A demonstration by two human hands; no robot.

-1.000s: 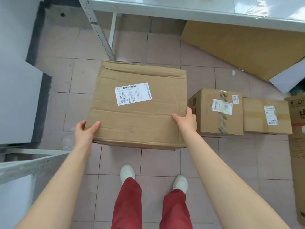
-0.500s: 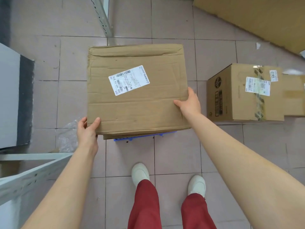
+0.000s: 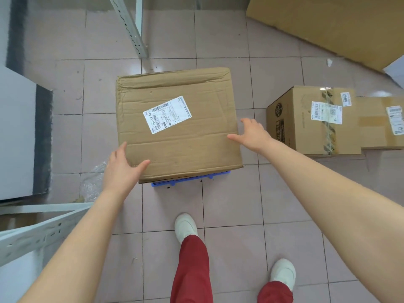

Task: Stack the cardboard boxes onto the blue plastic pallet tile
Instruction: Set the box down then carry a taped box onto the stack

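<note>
A large cardboard box (image 3: 179,136) with a white shipping label sits on the floor over the blue plastic pallet tile (image 3: 181,182); only the tile's near edge shows under it. My left hand (image 3: 122,169) rests at the box's near left corner, fingers apart, thumb lying on the top face. My right hand (image 3: 253,134) is spread beside the box's right edge, thumb tip at the edge, gripping nothing. Two smaller cardboard boxes stand on the floor to the right: a taped one (image 3: 306,125) and a lower one (image 3: 380,125) behind it.
A flat cardboard sheet (image 3: 328,25) lies at the top right. A metal shelf upright (image 3: 131,29) stands behind the box, a shelf beam (image 3: 39,235) crosses the lower left. Crumpled clear plastic (image 3: 94,182) lies by my left hand. My feet stand just behind the tile.
The box has come down from my grip onto the blue tile. Both hands have loosened, the right one opening away from the box's side.
</note>
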